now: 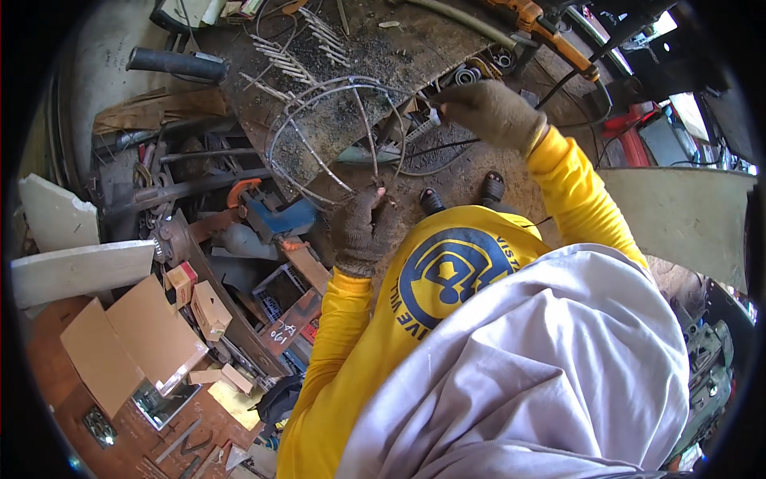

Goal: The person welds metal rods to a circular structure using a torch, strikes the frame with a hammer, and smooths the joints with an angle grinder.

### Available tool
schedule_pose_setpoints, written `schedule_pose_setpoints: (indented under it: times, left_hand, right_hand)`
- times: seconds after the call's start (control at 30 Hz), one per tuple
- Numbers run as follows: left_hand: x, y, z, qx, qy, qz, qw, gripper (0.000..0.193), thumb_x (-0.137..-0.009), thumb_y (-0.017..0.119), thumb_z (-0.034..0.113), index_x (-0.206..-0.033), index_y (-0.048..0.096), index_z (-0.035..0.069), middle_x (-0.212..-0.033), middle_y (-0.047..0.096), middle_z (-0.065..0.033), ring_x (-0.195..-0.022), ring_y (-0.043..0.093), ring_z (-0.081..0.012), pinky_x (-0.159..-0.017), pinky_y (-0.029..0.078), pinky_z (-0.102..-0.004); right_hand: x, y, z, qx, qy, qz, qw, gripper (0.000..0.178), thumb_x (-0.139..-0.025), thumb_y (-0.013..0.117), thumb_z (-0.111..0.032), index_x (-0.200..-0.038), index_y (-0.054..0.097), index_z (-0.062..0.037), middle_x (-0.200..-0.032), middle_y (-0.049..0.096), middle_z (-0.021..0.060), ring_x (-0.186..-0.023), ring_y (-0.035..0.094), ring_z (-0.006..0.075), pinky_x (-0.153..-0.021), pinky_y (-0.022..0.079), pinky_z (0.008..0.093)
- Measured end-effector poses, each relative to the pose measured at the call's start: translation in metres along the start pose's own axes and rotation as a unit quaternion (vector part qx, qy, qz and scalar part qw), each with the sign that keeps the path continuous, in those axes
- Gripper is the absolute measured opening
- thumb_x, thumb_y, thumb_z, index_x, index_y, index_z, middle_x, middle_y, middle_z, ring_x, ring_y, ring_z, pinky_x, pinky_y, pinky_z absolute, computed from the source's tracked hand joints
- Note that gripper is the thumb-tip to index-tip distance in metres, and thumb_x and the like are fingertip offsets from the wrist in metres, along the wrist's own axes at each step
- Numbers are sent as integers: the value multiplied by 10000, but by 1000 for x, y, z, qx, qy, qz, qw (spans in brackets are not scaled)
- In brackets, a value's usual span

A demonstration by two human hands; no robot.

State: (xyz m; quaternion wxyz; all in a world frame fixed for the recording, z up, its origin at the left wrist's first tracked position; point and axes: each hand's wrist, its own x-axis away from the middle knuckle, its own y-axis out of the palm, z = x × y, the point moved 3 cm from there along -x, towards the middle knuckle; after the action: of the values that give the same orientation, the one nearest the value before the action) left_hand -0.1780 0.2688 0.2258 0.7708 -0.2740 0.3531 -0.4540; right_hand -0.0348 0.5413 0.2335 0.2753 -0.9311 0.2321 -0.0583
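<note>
A round frame of bent metal rod, with straight bars across it, stands over the dark, grit-covered metal tabletop. My left hand, in a brown work glove, is closed on the near end of the frame's bars. My right hand, gloved the same way, is raised at the frame's right side with its fingers closed. What it grips is too small and hidden to make out. Short ridged rods lie in rows on the tabletop, beyond the frame.
A blue and orange machine sits left of my left hand. Farther left are a grey pipe, metal bars and an open cardboard box. An orange metal arm stands at the far right. A thin cable loops below my right hand.
</note>
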Motion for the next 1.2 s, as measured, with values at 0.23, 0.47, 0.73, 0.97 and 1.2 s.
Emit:
schedule_pose_setpoints:
  times: [0.23, 0.47, 0.73, 0.97, 1.2]
  left_hand:
    - [-8, -11, 0, 13, 51, -67, 996, 346, -816, 804, 165, -1112, 668, 49, -1028, 710, -158, -854, 717, -301, -750, 574, -378]
    - [-11, -19, -6, 57, 93, -90, 990, 341, -811, 797, 156, -1108, 669, 44, -1022, 712, -153, -854, 710, -316, -757, 573, -382]
    - [-11, -21, -9, 72, 99, -109, 987, 331, -811, 785, 144, -1109, 663, 64, -991, 720, -135, -849, 712, -305, -742, 573, -387]
    - [-10, -20, -8, 80, 98, -87, 988, 349, -810, 785, 146, -1122, 646, 74, -986, 714, -125, -824, 709, -310, -725, 571, -380]
    - [-8, -17, -8, 79, 90, -81, 990, 344, -815, 785, 146, -1116, 643, 62, -972, 707, -116, -788, 702, -281, -713, 566, -376]
  right_hand:
    - [-1, 26, -15, 34, 95, 10, 995, 350, -988, 548, -223, -1261, 656, -32, -1052, 729, 176, -962, 700, 284, -881, 525, 371]
    - [9, 46, -19, 12, 104, 85, 991, 366, -963, 547, -262, -1233, 671, -48, -1044, 715, 221, -979, 693, 367, -877, 538, 421]
    - [12, 52, -23, -8, 116, 100, 988, 355, -963, 546, -237, -1236, 661, -41, -1006, 712, 224, -941, 698, 375, -829, 548, 416]
    - [9, 53, -22, -14, 141, 82, 986, 355, -960, 550, -251, -1223, 665, -41, -997, 710, 227, -935, 695, 383, -827, 546, 421]
    - [13, 58, -17, -15, 132, 87, 987, 343, -986, 541, -233, -1256, 650, -51, -1051, 709, 204, -1000, 686, 348, -877, 522, 383]
